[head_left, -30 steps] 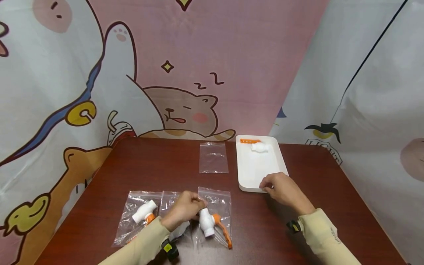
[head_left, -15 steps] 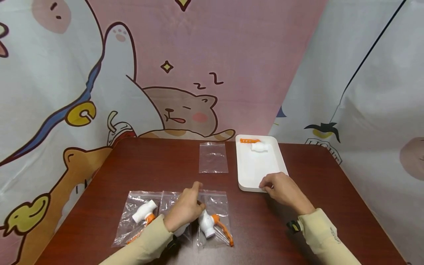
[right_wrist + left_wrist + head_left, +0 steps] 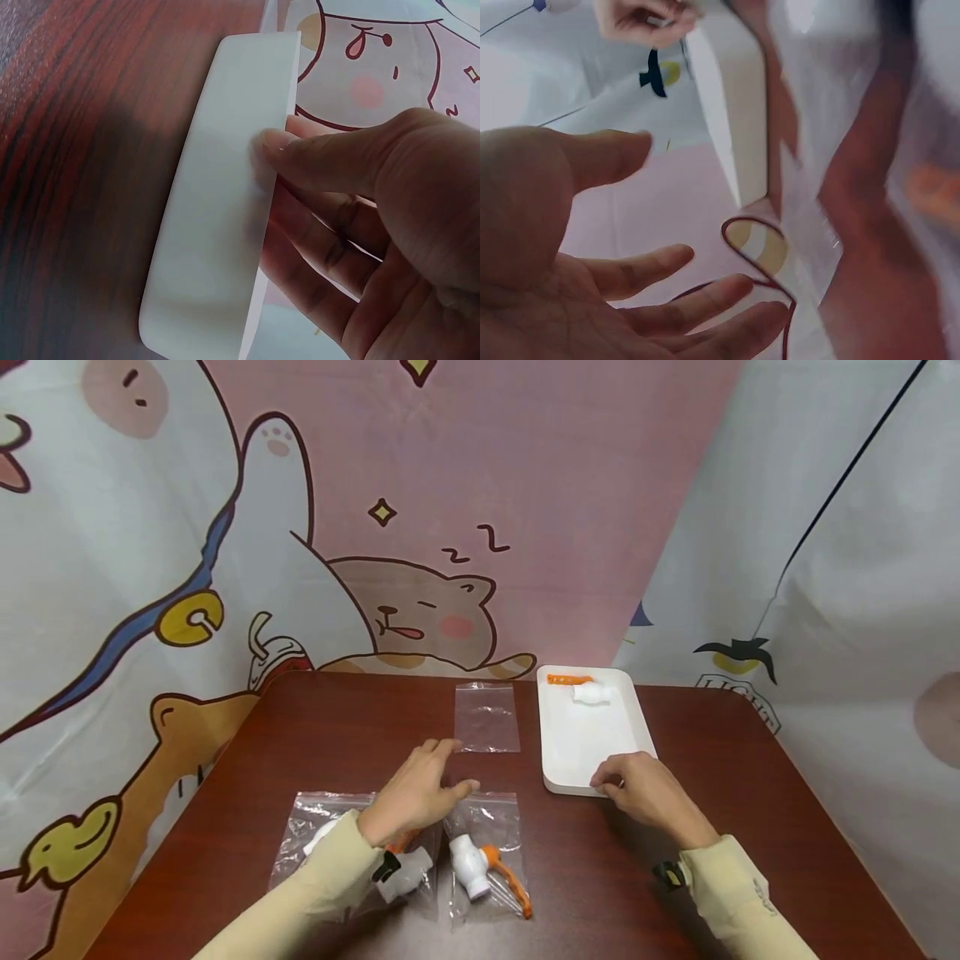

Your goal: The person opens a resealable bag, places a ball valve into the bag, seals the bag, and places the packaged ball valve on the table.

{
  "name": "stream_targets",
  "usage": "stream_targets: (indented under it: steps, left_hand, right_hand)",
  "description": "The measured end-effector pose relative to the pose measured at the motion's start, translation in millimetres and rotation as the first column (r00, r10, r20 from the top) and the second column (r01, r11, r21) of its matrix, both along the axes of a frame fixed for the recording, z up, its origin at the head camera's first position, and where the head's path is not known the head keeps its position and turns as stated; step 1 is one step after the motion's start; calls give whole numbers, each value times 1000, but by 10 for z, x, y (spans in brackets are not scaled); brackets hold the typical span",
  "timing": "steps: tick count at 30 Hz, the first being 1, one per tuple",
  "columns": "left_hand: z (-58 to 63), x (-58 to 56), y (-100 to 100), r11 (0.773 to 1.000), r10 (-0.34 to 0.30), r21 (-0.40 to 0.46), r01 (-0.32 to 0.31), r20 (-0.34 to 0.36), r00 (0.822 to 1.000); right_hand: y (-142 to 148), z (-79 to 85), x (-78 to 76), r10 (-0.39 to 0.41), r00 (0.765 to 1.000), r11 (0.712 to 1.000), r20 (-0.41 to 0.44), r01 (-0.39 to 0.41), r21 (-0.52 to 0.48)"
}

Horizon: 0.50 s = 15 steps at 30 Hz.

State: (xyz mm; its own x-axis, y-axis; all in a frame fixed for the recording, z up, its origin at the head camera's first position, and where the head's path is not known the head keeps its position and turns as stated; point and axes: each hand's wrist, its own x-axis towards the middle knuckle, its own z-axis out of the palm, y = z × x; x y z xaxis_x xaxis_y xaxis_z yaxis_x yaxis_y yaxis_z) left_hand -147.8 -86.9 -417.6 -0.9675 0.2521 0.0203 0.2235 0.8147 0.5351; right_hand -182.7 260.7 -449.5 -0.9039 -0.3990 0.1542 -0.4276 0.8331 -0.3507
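Observation:
My left hand hovers over the table with thumb and fingers spread and nothing held. Its fingertips are at the lower left corner of a flat, clear zip bag in the head view. My right hand pinches the near rim of a white tray, thumb outside the wall and fingers inside, as the right wrist view shows. In the tray lie an orange handle and a white plastic pipe fitting. Below my left hand is a bagged white ball valve with an orange handle.
Two more clear bags with white and orange valve parts lie to the left, partly covered by my left sleeve. The brown table ends at a cartoon-printed cloth behind it.
My left hand has let go of the right-hand valve bag and moved up and forward toward the flat bag, its fingers spreading. My right hand stays at the tray rim.

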Motion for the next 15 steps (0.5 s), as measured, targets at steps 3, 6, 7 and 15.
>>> stream_targets:
  steps: [3,6,7,15]
  left_hand:
    - [88,-102,-17,1000,1,-10,-1,-22,1000]
    - [113,-245,-21,999,-19,-29,17,-38,999]
    - [111,-304,-18,999,-35,-37,34,-45,998]
    - [-14,-831,58,966,-230,-141,217,-83,970]
  right_hand:
    - [0,-2,2,4,1000,1000,10,-4,-1]
    - [3,-7,6,4,1000,1000,8,-4,0]
    - [5,-8,7,1,1000,1000,5,-1,1]
    - [11,-26,0,0,1000,1000,-12,1,5]
